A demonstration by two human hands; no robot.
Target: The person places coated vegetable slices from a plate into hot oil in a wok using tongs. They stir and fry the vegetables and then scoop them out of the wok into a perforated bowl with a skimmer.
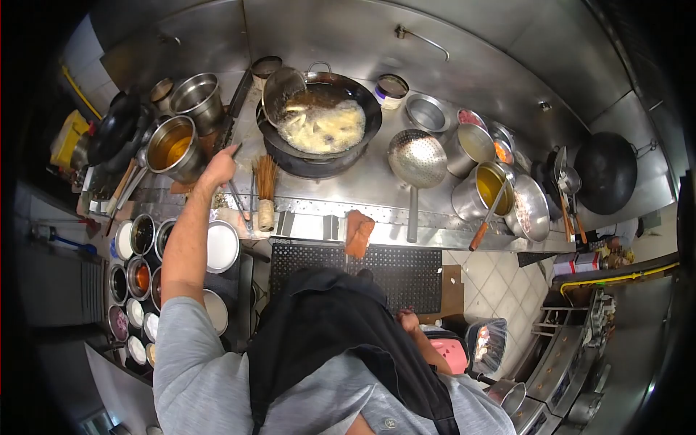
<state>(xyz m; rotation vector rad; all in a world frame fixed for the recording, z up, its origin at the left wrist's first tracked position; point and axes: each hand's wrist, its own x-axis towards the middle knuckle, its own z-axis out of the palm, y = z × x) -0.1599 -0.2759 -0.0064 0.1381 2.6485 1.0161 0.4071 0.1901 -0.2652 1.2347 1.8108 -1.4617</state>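
Note:
My left hand (220, 168) is closed at the counter's left part, between a steel pot of amber liquid (177, 151) and a bamboo brush (265, 185). A thin dark piece sticks out past its fingers; what it belongs to is unclear. A large black wok (319, 163) holds bubbling oil with pale yellow food (326, 129) frying in it. A dark round scoop or strainer (283, 94) leans tilted over the wok's left side. Low beside the black apron is my right hand (408, 319), small and partly hidden, its grip unclear.
A perforated ladle (417, 159) lies right of the wok, near several steel pots and bowls (471, 148). An orange cloth (359, 233) hangs at the counter's front edge. Ingredient containers (141, 235) stand at the left. A lined bin (487, 344) is on the floor.

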